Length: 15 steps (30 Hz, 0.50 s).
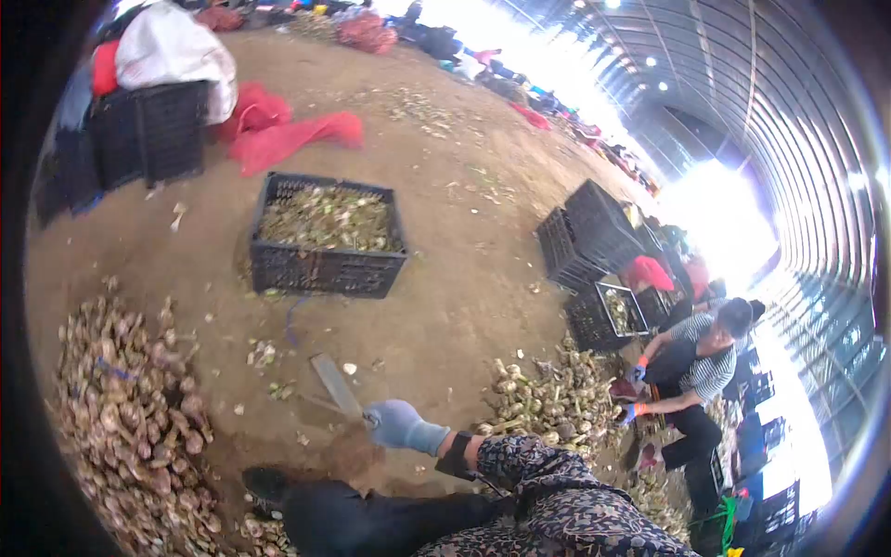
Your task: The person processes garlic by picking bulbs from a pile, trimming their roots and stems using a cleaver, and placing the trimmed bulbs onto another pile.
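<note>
My right hand (399,427), in a pale blue-grey glove, is closed around the handle end of a flat, wide metal blade (336,384). The blade points up and left over the dirt floor. Beside it a thin, light rod-like piece sticks out, too blurred to make out. A dark band circles my wrist below the floral sleeve. To the left lies a large heap of garlic bulbs (130,408); a second garlic pile (548,399) lies right of my hand. My left hand is outside the view.
A black crate (327,269) full of garlic trimmings stands ahead. Red netting (292,139) and covered dark crates (148,130) are at upper left. More black crates (594,232) stand at right, near a person (710,357) in gloves sitting by the second pile. My dark-trousered leg extends below.
</note>
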Each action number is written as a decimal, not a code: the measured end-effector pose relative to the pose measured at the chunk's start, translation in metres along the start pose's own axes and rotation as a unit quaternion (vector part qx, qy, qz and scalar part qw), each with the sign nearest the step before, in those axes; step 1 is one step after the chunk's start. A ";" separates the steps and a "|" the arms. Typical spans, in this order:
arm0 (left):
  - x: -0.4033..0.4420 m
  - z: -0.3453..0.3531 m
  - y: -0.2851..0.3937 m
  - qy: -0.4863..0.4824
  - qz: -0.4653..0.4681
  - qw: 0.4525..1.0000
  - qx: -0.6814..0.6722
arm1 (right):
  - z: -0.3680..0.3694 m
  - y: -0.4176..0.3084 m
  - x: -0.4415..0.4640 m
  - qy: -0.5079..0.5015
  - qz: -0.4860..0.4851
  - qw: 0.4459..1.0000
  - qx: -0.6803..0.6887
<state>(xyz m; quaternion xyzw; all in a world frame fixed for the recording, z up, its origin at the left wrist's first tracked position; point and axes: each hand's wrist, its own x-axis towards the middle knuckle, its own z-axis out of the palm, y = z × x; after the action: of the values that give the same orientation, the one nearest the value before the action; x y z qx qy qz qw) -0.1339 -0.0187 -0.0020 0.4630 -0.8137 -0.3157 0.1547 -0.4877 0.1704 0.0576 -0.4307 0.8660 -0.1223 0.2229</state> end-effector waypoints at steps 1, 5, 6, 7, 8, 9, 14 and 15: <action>0.003 0.007 0.018 -0.013 0.009 1.000 -0.004 | -0.005 0.010 -0.010 0.014 0.003 1.000 0.003; 0.011 0.033 0.077 -0.060 0.014 0.998 -0.021 | -0.033 0.036 -0.039 -0.018 0.014 0.999 0.031; 0.011 0.039 0.088 -0.071 0.011 0.997 -0.027 | -0.034 0.044 -0.044 -0.024 0.025 0.998 0.048; 0.012 0.044 0.097 -0.076 0.003 0.996 -0.045 | -0.032 0.052 -0.047 -0.031 0.033 0.997 0.065; 0.010 0.048 0.105 -0.077 -0.008 0.995 -0.062 | -0.020 0.070 -0.043 -0.035 0.025 0.997 0.068; 0.009 0.051 0.110 -0.073 -0.020 0.995 -0.071 | -0.022 0.078 -0.044 -0.034 0.022 0.996 0.075; -0.007 0.054 0.119 -0.041 -0.086 0.992 -0.084 | -0.039 0.100 -0.053 -0.038 0.044 0.991 0.123; -0.011 0.056 0.117 -0.031 -0.101 0.990 -0.088 | -0.039 0.105 -0.052 -0.038 0.038 0.991 0.126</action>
<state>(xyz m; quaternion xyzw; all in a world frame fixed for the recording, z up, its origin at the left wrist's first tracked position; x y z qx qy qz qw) -0.2351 0.0543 0.0332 0.5176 -0.7362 -0.4141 0.1364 -0.5520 0.2750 0.0641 -0.3701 0.8504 -0.2049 0.3128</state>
